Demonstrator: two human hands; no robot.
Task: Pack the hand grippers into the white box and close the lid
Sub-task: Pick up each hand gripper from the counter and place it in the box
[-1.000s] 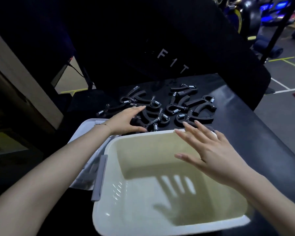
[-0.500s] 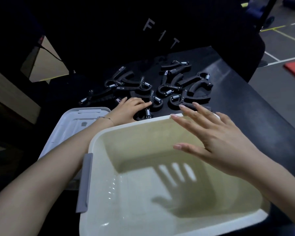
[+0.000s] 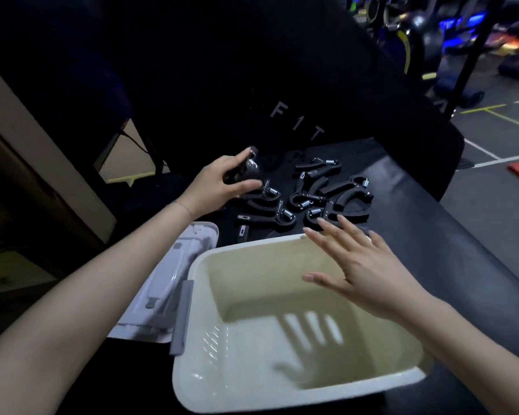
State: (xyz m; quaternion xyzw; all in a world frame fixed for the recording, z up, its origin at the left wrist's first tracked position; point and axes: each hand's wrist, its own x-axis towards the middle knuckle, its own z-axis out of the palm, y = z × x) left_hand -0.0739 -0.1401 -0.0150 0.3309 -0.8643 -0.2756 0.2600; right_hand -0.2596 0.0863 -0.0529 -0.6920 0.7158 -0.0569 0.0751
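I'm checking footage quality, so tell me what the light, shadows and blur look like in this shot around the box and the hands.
Head view: dim overall, with light from above throwing a sharp shadow of the open right hand onto the floor of the white box; small glints on the box's left wall; the left hand and the hand gripper it holds are motion-blurred; wide-angle bending shows at the edges.

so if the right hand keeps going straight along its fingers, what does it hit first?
Likely the nearest hand gripper in the pile, just past the white box's far rim. The right hand is open, fingers aimed up-left over that rim. Its height above the table is unclear, so it may pass over.
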